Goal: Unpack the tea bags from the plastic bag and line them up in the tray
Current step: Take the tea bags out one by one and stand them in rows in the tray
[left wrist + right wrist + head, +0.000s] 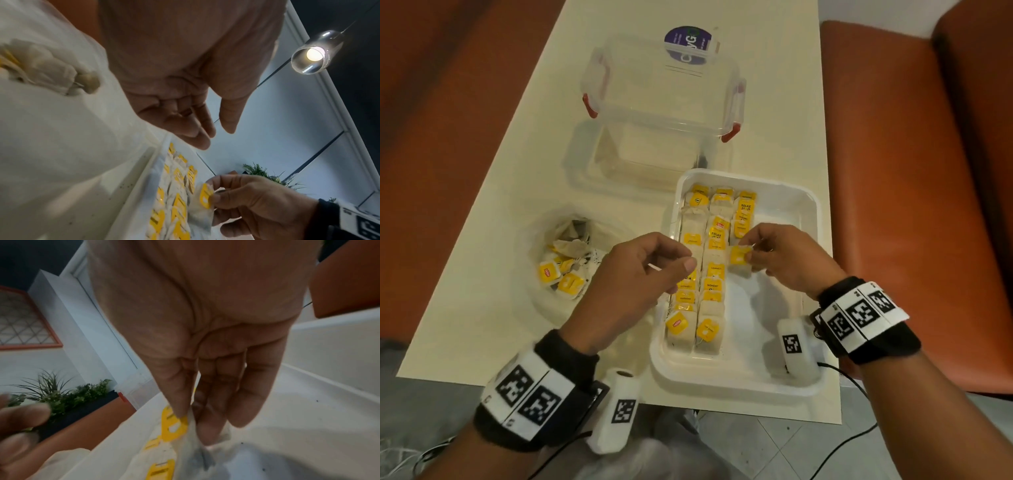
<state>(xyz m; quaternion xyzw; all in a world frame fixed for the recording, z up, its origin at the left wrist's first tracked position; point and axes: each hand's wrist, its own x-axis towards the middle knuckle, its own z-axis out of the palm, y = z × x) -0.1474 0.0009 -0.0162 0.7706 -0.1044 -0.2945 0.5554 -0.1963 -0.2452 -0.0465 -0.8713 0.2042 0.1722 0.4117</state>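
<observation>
Tabletop (524, 144) carries tray (787, 383), two full rows of tea bags (709, 291) inside. Plastic bag (566, 253) lies left. Right hand (787, 260) grip pinches one tea bag (739, 258) over the tray. Left hand (640, 274) grip loosely curled, empty.

White tray (739, 383), yellow-tagged off-white tea bags (714, 274), clear box (654, 150) with red clips, cream table (517, 144), black-and-white patterned wristbands (859, 315).

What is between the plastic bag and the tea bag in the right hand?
The left hand and two full rows of tea bags in the tray, seen in the head view.
</observation>
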